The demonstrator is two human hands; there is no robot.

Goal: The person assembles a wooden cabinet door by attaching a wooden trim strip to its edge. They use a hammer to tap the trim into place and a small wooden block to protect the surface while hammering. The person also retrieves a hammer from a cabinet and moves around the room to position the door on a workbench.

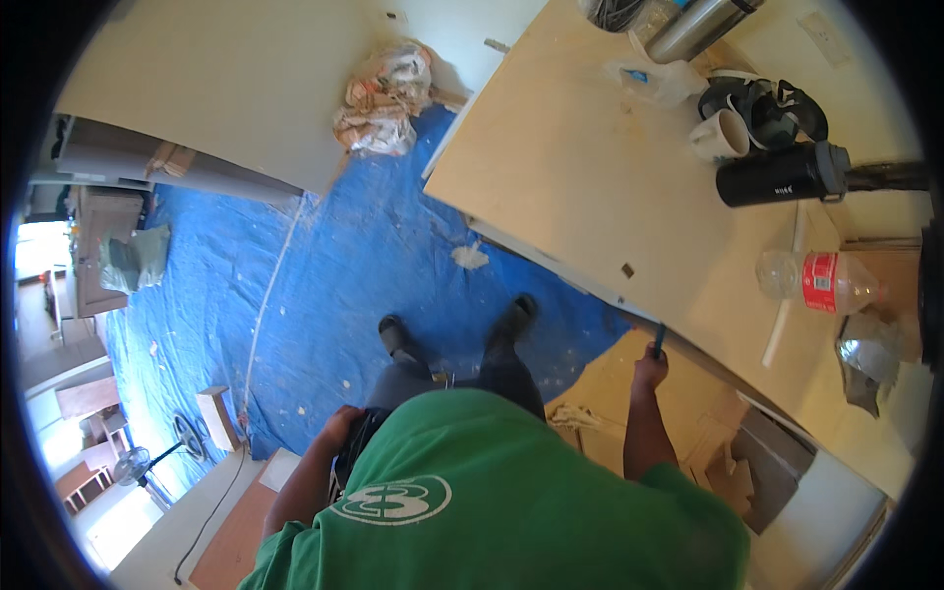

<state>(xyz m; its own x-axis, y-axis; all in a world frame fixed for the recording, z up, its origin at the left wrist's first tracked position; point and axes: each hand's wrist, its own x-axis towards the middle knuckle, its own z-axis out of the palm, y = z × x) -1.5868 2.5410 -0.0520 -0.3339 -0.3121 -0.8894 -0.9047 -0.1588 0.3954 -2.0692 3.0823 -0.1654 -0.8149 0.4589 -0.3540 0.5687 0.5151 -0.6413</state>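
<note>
My right hand (649, 371) is closed around a slim dark teal stick-like object (659, 339), too small to name. It points upward beside the front edge of the pale wooden worktop (560, 167). Down at my left hip, my left hand (341, 425) is curled against a black bag-like or cloth item (362, 440). The fingers there are partly hidden, so whether they grip it is unclear. A small dark square piece (627, 270) lies on the worktop near its front edge, not far from my right hand.
On the worktop's right side are a black bottle (777, 175), a white mug (721, 136), a plastic bottle (818, 281) and a foil pouch (867, 359). Blue sheeting (324, 285) covers the floor. A fan (133, 465) stands left; plastic bags (385, 98) lie ahead.
</note>
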